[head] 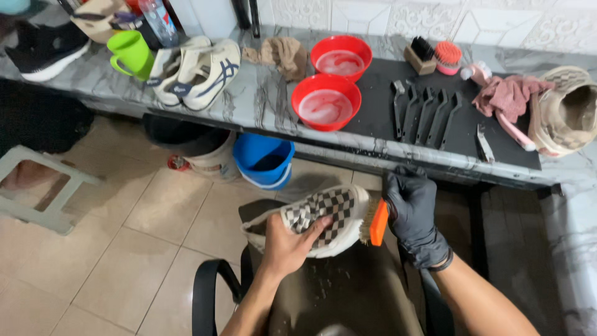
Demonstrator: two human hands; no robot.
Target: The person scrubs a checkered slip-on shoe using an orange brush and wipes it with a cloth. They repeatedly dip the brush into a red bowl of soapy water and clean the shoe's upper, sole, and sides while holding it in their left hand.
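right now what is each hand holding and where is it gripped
The bare left hand grips the checkered slip-on shoe across its upper side. The black-gloved right hand holds an orange-backed scrub brush by its back, bristles against the shoe's toe end.

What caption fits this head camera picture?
Bare left hand steadies a checkered shoe while the gloved right hand presses an orange brush to it.

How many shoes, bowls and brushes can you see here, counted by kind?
Shoes: 5 (checkered slip-on shoe in hand, cream pair with navy stripes, black sneaker, beige shoe)
Red plastic bowls: 2
Brushes: 3 (orange-handled brush, black-bristled brush, round orange brush)
Total: 10
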